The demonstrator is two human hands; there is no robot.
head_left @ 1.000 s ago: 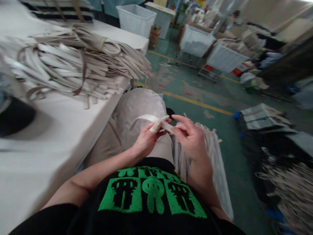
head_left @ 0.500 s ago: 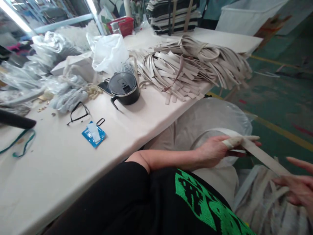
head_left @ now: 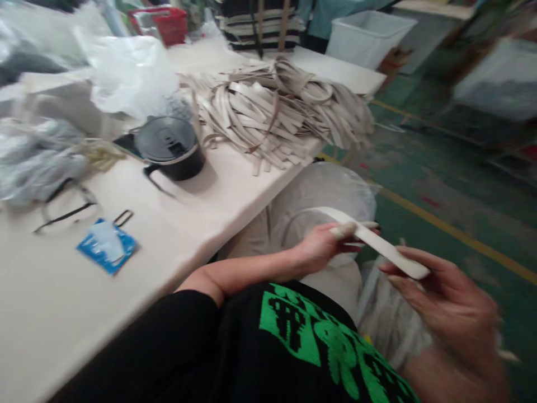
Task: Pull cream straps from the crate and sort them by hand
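A flat off-white strap (head_left: 381, 246) stretches between my two hands in front of my lap. My left hand (head_left: 325, 246), with a pale covering on its thumb, pinches the strap partway along. My right hand (head_left: 448, 296) grips it close to its rounded end, fingers closed on the edges. Beyond my left hand the strap curves back over a clear plastic bag (head_left: 335, 182). Below the hands lies a blurred plastic-wrapped bundle of strips (head_left: 394, 313). On the table, a large heap of similar beige straps (head_left: 260, 112) spills toward the edge.
On the white table (head_left: 168, 257) are a black lidded mug (head_left: 170, 148), eyeglasses (head_left: 69, 210), a blue packet (head_left: 107, 246) and a white plastic bag (head_left: 130, 73). A red basket (head_left: 168, 25) and a white bin (head_left: 369, 36) stand farther back.
The view has swung right, so the table things sit farther left. My right hand has closed on the strap near its end; before, its index finger stuck out. My left hand keeps its pinch.
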